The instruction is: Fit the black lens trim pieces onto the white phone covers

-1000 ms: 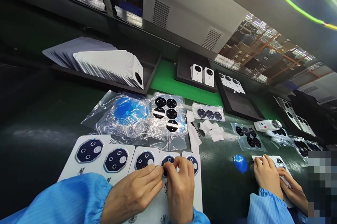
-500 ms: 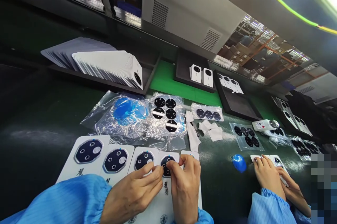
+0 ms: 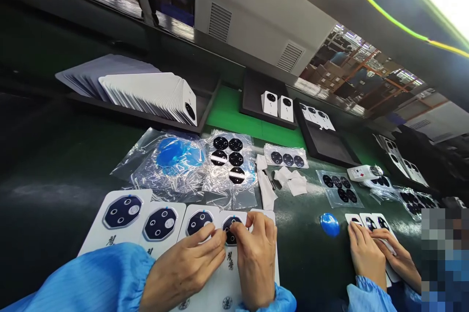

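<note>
Bench top (image 3: 40, 194) dark green, smooth, semi-gloss; overhead light smears across it in pale streaks. White panels (image 3: 93, 238) flat and smooth, low satin sheen, plastic or coated card, can't tell which. Octagonal plates (image 3: 122, 211) on them dark, slick and glossy, with a bright, metal-looking edge. Clear plastic bag (image 3: 135, 167) thin, crinkled, full of sharp glints; blue film (image 3: 170, 153) in it shiny, see-through in places. Loose blue disc (image 3: 330, 224) glossy, plastic-looking. White strips (image 3: 267, 194) matt, papery, creased. Black tray (image 3: 331, 148) dull, matt. Green mat (image 3: 227, 106) flat, little shine. White bottle (image 3: 359, 173) smooth, plastic by its look. Blue sleeve (image 3: 98, 278) thin cloth, finely lined, soft sheen, gathered at the cuff.
</note>
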Available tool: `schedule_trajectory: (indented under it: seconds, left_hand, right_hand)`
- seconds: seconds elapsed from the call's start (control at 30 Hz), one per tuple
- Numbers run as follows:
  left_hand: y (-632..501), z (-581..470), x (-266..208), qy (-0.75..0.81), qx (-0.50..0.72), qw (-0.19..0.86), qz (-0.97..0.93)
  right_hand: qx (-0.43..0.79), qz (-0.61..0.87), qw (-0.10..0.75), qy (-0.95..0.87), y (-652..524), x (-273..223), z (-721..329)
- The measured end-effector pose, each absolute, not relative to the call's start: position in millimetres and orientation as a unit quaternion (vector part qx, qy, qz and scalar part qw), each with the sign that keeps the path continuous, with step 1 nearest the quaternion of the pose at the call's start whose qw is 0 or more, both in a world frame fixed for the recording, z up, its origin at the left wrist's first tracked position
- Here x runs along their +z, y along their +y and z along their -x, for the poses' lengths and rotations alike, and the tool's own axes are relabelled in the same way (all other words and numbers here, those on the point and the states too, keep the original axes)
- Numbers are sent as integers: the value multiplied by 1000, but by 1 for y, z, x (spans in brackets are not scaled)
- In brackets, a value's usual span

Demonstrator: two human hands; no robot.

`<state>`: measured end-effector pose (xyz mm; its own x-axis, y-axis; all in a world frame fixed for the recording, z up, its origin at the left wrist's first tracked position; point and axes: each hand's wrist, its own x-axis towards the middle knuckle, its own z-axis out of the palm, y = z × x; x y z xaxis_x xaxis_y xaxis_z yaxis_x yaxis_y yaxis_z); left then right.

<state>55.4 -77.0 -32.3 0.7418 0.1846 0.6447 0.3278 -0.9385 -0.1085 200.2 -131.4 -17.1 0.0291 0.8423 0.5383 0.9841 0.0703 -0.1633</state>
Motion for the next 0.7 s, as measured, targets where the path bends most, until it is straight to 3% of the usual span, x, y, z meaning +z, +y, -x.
schedule_trajectory:
  seconds: [0.4,0.7]
  left_hand:
    - [-77,-56,-31,-133,-343,95,925]
    - [-72,-41,-21,-161,-367,-20,916]
  right_hand:
    - [-120,665,256,-691,-129,-17,-201]
    - [300,685,511,-424,-172,4,-222]
